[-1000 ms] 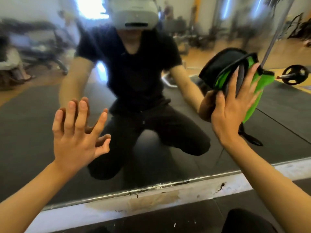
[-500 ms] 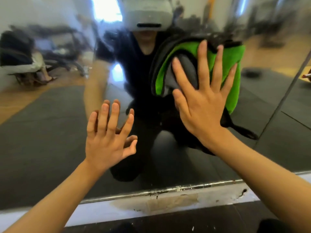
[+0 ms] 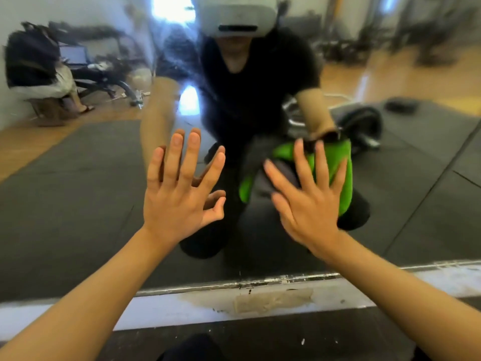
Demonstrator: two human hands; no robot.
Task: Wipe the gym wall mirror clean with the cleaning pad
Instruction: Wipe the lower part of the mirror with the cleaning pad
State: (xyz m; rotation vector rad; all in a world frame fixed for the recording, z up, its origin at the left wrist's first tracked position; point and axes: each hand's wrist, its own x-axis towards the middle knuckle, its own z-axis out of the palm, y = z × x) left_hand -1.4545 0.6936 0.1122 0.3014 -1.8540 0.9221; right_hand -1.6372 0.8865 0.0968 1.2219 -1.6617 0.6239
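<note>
The wall mirror [image 3: 78, 194] fills most of the head view and reflects me kneeling before it. My right hand [image 3: 307, 204] presses a green and grey cleaning pad [image 3: 335, 162] flat against the glass, fingers spread straight over it. The pad sits low on the mirror, right of centre. My left hand [image 3: 179, 194] lies flat on the glass beside it, fingers spread, holding nothing.
The mirror's metal bottom edge [image 3: 260, 281] runs above a chipped white baseboard [image 3: 182, 308]. Dark rubber flooring [image 3: 312, 334] lies under me. The glass reflects gym equipment, a weight plate and a seated person at the far left.
My right hand has swept the pad from the upper right leftward and then down the glass. My left hand stays flat on the mirror. The camera view has shifted left.
</note>
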